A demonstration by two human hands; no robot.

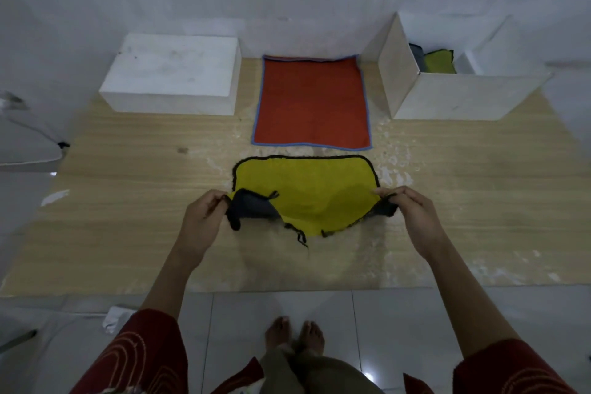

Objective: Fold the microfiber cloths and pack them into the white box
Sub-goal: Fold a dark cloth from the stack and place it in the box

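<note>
A yellow cloth [307, 185] with black edging lies in the middle of the wooden table [128, 233], its far edge flat on the surface and its near edge lifted. The left hand [204, 214] pinches the near left corner between thumb and fingers, and the corner is turned over there (showing a dark grey underside). The right hand [411, 206] pinches the near right corner in the same way, so both hands are closed on the cloth. A loose black thread of edging hangs from the near edge between them.

Just beyond the yellow cloth, an orange cloth [311, 102] with blue edging lies spread flat, its far edge against the wall. To its right stands the open white box [463, 96] with its flaps up; inside are folded cloths [438, 62], one grey and one yellow-green. To the left of the orange cloth sits a closed white box [172, 73]. Below the table edge, bare feet [294, 334] stand on a pale tiled floor [399, 313].
</note>
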